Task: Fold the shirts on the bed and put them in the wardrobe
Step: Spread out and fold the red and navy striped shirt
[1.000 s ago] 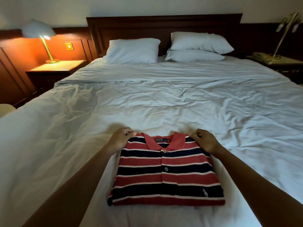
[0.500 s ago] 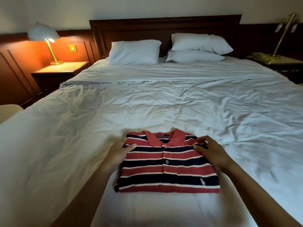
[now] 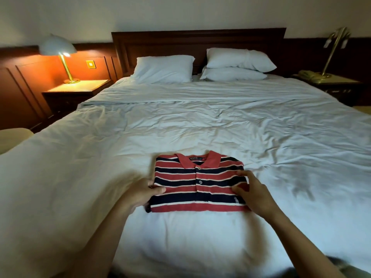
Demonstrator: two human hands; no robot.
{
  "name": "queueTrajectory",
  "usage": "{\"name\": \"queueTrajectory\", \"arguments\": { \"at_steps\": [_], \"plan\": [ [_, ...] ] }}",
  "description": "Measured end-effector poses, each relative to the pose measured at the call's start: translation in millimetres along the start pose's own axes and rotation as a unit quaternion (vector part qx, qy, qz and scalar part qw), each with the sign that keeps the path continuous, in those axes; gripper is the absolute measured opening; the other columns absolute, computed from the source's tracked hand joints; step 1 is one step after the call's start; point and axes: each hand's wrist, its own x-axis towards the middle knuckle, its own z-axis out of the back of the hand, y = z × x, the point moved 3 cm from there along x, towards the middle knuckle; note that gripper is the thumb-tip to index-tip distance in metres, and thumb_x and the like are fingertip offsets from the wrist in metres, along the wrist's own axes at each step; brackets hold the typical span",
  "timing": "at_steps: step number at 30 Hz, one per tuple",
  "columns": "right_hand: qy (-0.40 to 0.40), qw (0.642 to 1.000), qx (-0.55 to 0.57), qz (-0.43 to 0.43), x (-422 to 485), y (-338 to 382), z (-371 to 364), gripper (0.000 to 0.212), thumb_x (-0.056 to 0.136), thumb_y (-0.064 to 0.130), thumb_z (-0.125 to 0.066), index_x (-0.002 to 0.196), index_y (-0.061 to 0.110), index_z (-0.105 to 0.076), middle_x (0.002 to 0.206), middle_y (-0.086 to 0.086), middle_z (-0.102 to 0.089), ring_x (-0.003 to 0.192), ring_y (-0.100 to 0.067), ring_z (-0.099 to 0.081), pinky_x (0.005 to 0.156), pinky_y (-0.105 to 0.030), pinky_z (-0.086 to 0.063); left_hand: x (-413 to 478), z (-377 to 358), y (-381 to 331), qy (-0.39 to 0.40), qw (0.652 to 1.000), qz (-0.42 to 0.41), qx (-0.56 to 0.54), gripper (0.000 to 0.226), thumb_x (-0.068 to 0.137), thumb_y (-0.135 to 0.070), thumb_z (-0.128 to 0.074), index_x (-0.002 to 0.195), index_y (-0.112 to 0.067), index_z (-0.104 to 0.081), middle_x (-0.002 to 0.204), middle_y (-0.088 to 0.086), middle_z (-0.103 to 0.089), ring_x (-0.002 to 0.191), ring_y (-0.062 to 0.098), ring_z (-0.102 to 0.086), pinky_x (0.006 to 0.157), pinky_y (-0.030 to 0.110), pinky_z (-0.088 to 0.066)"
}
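Observation:
A folded polo shirt [image 3: 197, 185] with red, navy and white stripes lies collar-up on the white bed [image 3: 200, 125], near its foot. My left hand [image 3: 140, 192] grips the shirt's left edge, thumb on top and fingers tucked under. At the right edge my right hand [image 3: 253, 194] holds the shirt, its thumb and fingers spread over the fabric beside a small embroidered logo. No other shirt and no wardrobe are in view.
Three white pillows [image 3: 163, 69] lean against the dark wooden headboard [image 3: 198, 40]. A lit lamp [image 3: 60, 55] stands on the left nightstand [image 3: 78, 91]. The right nightstand [image 3: 329, 85] carries a brass lamp and a phone. A pale seat edge [image 3: 12, 135] shows at the far left.
Both hands slid from the shirt's collar corners down to the middle of its side edges. The camera pulled back and the shirt sits farther away in view.

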Motion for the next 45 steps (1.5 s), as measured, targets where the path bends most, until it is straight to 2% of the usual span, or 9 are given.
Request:
{"name": "queueTrajectory", "arguments": {
  "at_steps": [7, 14, 20, 25, 28, 31, 36, 40, 45],
  "plan": [
    [-0.034, 0.999, -0.002, -0.014, -14, -15, 5, 0.042, 0.092, 0.021, -0.067, 0.128, 0.028, -0.048, 0.079, 0.003, -0.067, 0.077, -0.014, -0.065, 0.059, -0.022, -0.046, -9, -2, 13, -0.071, 0.997, -0.014, 0.007, 0.026, 0.092, -0.014, -0.072, 0.069, -0.013, -0.060, 0.053, -0.009, -0.062, 0.053, 0.008, -0.058, 0.052, 0.022, -0.046],
    [0.059, 0.996, -0.066, -0.020, 4, -15, 38, 0.046, 0.077, 0.011, -0.081, 0.118, 0.021, -0.061, 0.075, 0.001, -0.069, 0.064, -0.006, -0.064, 0.059, -0.015, -0.045, -4, 13, 9, -0.022, 0.997, 0.059, 0.047, 0.051, 0.081, 0.001, -0.079, 0.122, -0.008, -0.050, 0.094, 0.013, -0.063, 0.082, 0.023, -0.063, 0.063, 0.029, -0.054],
    [0.040, 0.991, -0.127, 0.021, 73, 16, 48, 0.050, 0.087, 0.052, -0.066, 0.128, 0.023, -0.060, 0.110, -0.005, -0.067, 0.093, -0.014, -0.058, 0.080, -0.025, -0.038, 54, 25, -45, -0.049, 0.985, -0.054, 0.157, 0.051, 0.094, -0.040, -0.065, 0.134, -0.009, -0.052, 0.126, 0.006, -0.061, 0.113, 0.022, -0.059, 0.093, 0.032, -0.046],
    [0.136, 0.984, -0.115, 0.000, 132, 24, 20, 0.096, 0.069, 0.083, -0.056, 0.140, 0.019, -0.051, 0.134, -0.008, -0.059, 0.109, -0.019, -0.057, 0.089, -0.027, -0.041, 110, 11, -62, -0.002, 0.976, -0.065, 0.209, 0.068, 0.085, -0.064, -0.065, 0.135, -0.020, -0.055, 0.130, 0.000, -0.057, 0.120, 0.019, -0.055, 0.093, 0.029, -0.040],
    [0.188, 0.969, -0.158, -0.010, 163, 21, 0, 0.078, 0.080, 0.075, -0.057, 0.132, 0.017, -0.058, 0.130, -0.003, -0.061, 0.117, -0.022, -0.057, 0.094, -0.030, -0.044, 140, 8, -60, 0.039, 0.973, -0.049, 0.221, 0.042, 0.081, -0.065, -0.067, 0.104, -0.030, -0.066, 0.108, -0.010, -0.066, 0.106, 0.015, -0.063, 0.083, 0.027, -0.045],
    [0.250, 0.950, -0.184, -0.021, 187, 21, -10, 0.062, 0.071, 0.080, -0.060, 0.097, 0.025, -0.071, 0.099, 0.005, -0.071, 0.093, -0.015, -0.067, 0.075, -0.025, -0.050, 169, 8, -56, 0.069, 0.969, -0.025, 0.234, 0.059, 0.070, -0.078, -0.066, 0.098, -0.027, -0.072, 0.097, -0.008, -0.072, 0.092, 0.013, -0.069, 0.080, 0.026, -0.051],
    [0.365, 0.911, -0.189, -0.029, 200, 16, -30, 0.058, 0.065, 0.077, -0.070, 0.096, 0.028, -0.075, 0.087, 0.008, -0.076, 0.081, -0.011, -0.073, 0.087, -0.030, -0.056, 192, -1, -49, 0.134, 0.956, -0.041, 0.258, 0.058, 0.061, -0.078, -0.075, 0.084, -0.025, -0.077, 0.082, -0.007, -0.076, 0.076, 0.009, -0.072, 0.078, 0.029, -0.057],
    [0.376, 0.917, -0.131, 0.014, 199, 31, -27, 0.024, 0.075, 0.057, -0.077, 0.083, 0.034, -0.076, 0.082, 0.010, -0.076, 0.076, -0.008, -0.072, 0.074, -0.022, -0.050, 182, 13, -58, 0.135, 0.970, -0.047, 0.198, 0.071, 0.048, -0.077, -0.076, 0.088, -0.018, -0.079, 0.084, -0.004, -0.078, 0.077, 0.012, -0.075, 0.083, 0.036, -0.060],
    [0.316, 0.941, -0.099, 0.070, 203, 113, 17, 0.021, 0.076, 0.046, -0.080, 0.082, 0.027, -0.076, 0.078, 0.009, -0.075, 0.070, -0.006, -0.071, 0.065, -0.019, -0.053, 140, 68, -126, 0.079, 0.976, -0.081, 0.185, 0.045, 0.059, -0.056, -0.089, 0.084, -0.020, -0.079, 0.081, -0.005, -0.078, 0.075, 0.010, -0.074, 0.076, 0.036, -0.060]
  ]
}}
